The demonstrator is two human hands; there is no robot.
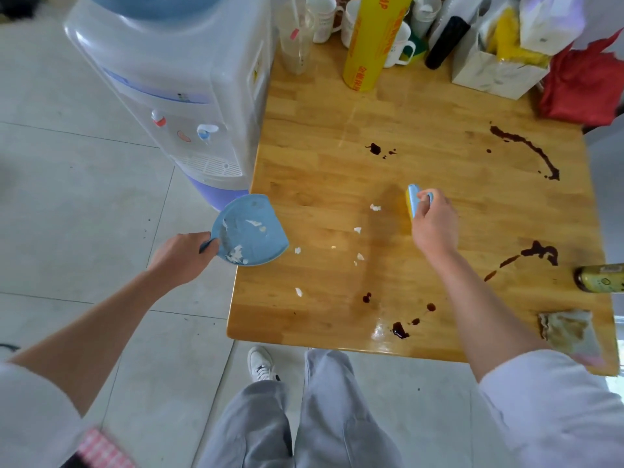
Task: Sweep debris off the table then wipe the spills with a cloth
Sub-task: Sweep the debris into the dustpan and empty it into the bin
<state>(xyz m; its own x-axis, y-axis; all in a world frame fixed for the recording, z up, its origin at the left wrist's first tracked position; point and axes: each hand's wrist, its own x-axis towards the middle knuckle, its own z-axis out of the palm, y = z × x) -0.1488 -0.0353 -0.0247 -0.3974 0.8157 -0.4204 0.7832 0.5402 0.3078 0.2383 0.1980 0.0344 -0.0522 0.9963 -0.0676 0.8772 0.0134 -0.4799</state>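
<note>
Debris is only partly dealt with so far: a few white scraps [240,255] already sit in the blue dustpan [251,231], but plenty of white bits [358,230] are scattered on the wooden table [422,130] between the pan and the brush, roughly from the middle of the table out toward 9 o'clock. Left hand [184,253] is closed around the dustpan handle, holding the pan at the table's 9 o'clock edge with its lip just over the wood. Right hand [434,224] is clamped on a small brush [412,201] with a blue back and yellow bristles, near the table's center, bristles down on the surface as far as I can tell. So I'd call this mid-sweep, maybe halfway through the crumbs. None of the wiping looks started: dark spills [526,146] are all over, a long streak at 2 o'clock, a blotch at 4 o'clock, drips at 6 o'clock by the near edge and a small one near 12. The cloth [570,332] lies crumpled at the 5 o'clock corner, nobody touching it, just beside a bottle [601,278] lying on its side at the table's edge. Mugs and bags crowd the far end, well clear of the mess.
</note>
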